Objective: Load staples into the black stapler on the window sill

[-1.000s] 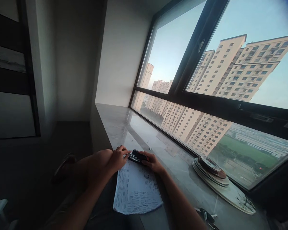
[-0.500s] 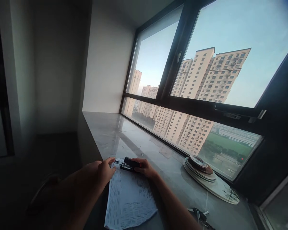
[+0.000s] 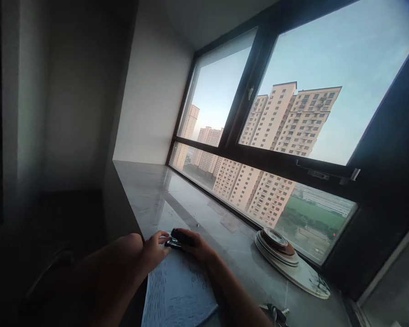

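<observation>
A black stapler (image 3: 181,237) is over the top end of a sheet of paper (image 3: 180,290) covered in rows of dark marks. From the right, my right hand (image 3: 198,247) is closed round the stapler's body. My left hand (image 3: 156,249) is at the stapler's left end, thumb and fingers closed about its tip. The upper and lower parts of the stapler stand apart at that end. Small details between the left fingertips are hidden. The paper lies along the front edge of the grey stone sill (image 3: 146,181), below both hands.
Stacked round and oval boards (image 3: 286,263) with a small round dial on top stand by the window (image 3: 293,150) at right. Keys (image 3: 276,313) lie near the bottom edge. A small bit (image 3: 198,225) sits on the sill beyond my hands. The sill drops off at left.
My left fingers have moved in closer to the stapler, and the silver strip that stuck out of its left end no longer shows. The view has shifted slightly.
</observation>
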A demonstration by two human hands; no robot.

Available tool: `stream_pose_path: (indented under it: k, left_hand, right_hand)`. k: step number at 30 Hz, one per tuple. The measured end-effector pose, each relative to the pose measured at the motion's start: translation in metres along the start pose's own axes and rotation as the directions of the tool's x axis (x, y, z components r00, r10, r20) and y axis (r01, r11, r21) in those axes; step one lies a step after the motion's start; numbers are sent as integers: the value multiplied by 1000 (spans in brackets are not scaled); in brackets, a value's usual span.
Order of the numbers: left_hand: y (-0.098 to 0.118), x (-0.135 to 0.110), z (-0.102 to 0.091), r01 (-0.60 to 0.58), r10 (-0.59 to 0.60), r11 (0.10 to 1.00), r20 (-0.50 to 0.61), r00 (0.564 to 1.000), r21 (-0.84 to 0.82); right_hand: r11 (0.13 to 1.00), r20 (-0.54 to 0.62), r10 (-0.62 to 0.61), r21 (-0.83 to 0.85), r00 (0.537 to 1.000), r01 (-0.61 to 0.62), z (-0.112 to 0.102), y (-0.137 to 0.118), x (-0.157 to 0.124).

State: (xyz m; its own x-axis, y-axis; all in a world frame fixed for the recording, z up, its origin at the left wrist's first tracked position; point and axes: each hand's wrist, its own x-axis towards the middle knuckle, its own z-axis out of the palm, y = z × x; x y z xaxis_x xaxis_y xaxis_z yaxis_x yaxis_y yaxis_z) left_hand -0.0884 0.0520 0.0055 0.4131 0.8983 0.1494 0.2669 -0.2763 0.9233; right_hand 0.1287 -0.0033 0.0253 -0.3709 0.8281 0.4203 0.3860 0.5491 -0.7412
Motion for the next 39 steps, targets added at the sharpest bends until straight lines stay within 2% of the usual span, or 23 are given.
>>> stream_pose_path:
  k: [3,7,9,11,13,15,17,18,20,21,23,25,27,31,34,39]
  left_hand:
    - [0,0,2,-15,15,1000,-26,1000,19]
    - [-17,10,-3,-14,9,998,-80,997,-59]
    - [-31,17,-6,-33,22,997,-147,989,-71]
    - [-42,21,-7,-136,120,988,-188,975,-79]
    - [-48,22,-5,-192,177,980,-197,964,-59]
    - [-48,20,-3,-195,185,980,-193,963,-32]
    - [-43,15,-2,-200,196,980,-190,962,0]
    - [-39,12,-2,-209,209,978,-191,959,22]
    - [-31,6,-3,-228,237,971,-191,952,68]
    - [-27,3,-4,-233,245,969,-198,949,82]
    - [-21,-1,-4,-219,234,972,-231,944,87]
    - [-18,-4,0,-191,212,976,-260,942,106]
    - [-17,-6,6,-195,238,962,-245,940,190]
    - [-20,-9,17,-284,356,897,-171,919,337]
    - [-27,-8,18,-264,347,896,-192,918,357]
    - [-39,-2,14,-224,316,912,-241,918,342]
  right_hand:
    - [1000,16,0,8,1000,0,0,0,1]
    - [998,59,62,-16,996,-61,-5,2,1]
    - [990,65,141,-32,988,-139,-15,4,-5]
    - [975,69,223,-14,972,-222,-27,6,-18]
    - [957,81,280,51,957,-284,-41,10,-34]
    - [936,70,312,145,947,-320,-53,20,-47]
    - [930,-127,348,174,929,-325,-60,35,-53]
    - [939,-257,342,125,904,-320,-62,43,-54]
    - [942,-392,287,-48,874,-331,-64,59,-50]
    - [929,-392,254,-155,885,-335,-63,67,-48]
    - [877,-305,223,-353,926,-327,-63,79,-45]
    - [802,-221,258,-493,941,-336,-62,89,-43]
    - [712,-193,350,-581,917,-394,-62,96,-42]
    - [561,-180,524,-663,832,-496,-58,94,-28]
    - [543,-124,569,-685,813,-485,-51,82,-8]
    - [630,-49,503,-664,863,-404,-37,76,24]
